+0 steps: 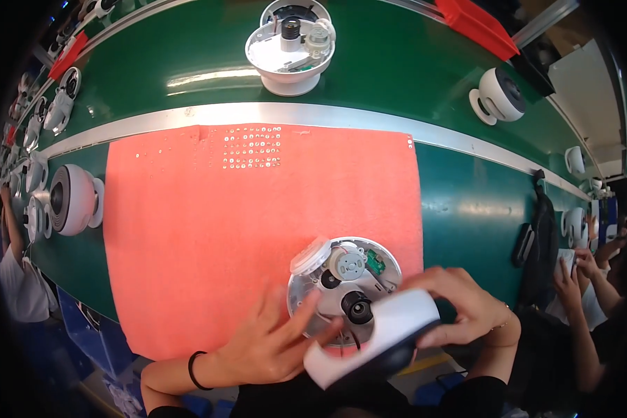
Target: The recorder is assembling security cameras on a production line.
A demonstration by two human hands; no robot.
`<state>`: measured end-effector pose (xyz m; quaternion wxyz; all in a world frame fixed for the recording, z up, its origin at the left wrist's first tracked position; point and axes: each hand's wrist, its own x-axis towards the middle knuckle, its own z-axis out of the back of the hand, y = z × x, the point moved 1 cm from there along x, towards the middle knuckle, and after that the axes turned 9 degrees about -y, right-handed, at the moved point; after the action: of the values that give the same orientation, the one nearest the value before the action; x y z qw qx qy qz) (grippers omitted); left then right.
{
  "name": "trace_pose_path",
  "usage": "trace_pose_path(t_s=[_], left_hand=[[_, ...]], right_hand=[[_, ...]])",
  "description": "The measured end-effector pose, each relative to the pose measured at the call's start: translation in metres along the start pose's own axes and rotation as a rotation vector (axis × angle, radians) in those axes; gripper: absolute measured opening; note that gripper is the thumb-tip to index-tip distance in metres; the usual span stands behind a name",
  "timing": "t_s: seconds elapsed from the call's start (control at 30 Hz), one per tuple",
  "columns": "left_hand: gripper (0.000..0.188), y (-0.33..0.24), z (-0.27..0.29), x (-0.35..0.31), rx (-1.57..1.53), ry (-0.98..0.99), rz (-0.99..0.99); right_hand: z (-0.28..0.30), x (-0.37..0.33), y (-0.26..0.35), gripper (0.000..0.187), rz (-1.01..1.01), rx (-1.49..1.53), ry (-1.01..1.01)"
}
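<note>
On the salmon-coloured mat [209, 230] lies an opened round white camera housing [390, 268], its inside facing up. In it are a black lens [357, 306], a silvery motor [347, 262] and a bit of green circuit board [376, 261]. A round white base [311, 256] sits at its far left rim. My right hand [460, 303] grips a curved white cover [404, 313] with a dark face, tilted over the housing's near right side. My left hand [272, 348], slightly blurred, has its fingers stretched apart at the housing's near left; whether they touch it is unclear.
Small screws [253, 148] stand in rows on the mat. Beyond a metal rail [313, 115], another open camera housing [289, 66] sits on the green conveyor. Finished white cameras stand right [501, 94] and left [76, 198]. A co-worker's hands [571, 275] are at far right.
</note>
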<state>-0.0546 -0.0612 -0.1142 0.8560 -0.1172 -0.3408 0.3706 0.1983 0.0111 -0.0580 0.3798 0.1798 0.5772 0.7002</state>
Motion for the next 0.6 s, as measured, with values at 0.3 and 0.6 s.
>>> trace_pose_path(t_s=[0.3,0.6], left_hand=[[0.033,0.014,0.008,0.007,-0.448,-0.179,0.539],[0.048,0.008,0.011,0.027,-0.190,-0.039,0.507]], right_hand=[[-0.004,0.021,-0.010,0.047,-0.238,0.132,0.012],[0.001,0.036,-0.001,0.027,-0.022,-0.343,-0.139]])
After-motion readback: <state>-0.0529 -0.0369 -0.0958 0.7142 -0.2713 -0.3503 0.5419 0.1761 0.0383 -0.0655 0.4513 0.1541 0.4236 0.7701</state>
